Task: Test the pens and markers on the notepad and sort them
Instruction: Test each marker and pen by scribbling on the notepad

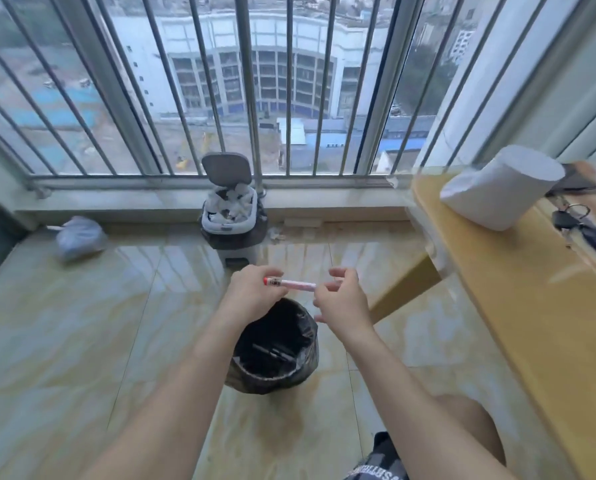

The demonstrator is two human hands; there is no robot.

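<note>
A white marker (291, 284) with a red end lies level in the air, above a small bin lined with a black bag (276, 355). My left hand (251, 294) grips its red end with curled fingers. My right hand (340, 301) pinches the other end between thumb and fingertips. Several dark pens lie at the bottom of the bin. No notepad is in view.
A yellow wooden table (532, 306) runs along the right, bearing a toilet roll (501, 187) and keys (573, 220). By the barred window stands a full lidded bin (229, 209). A tied plastic bag (78, 237) lies on the tiled floor at the left.
</note>
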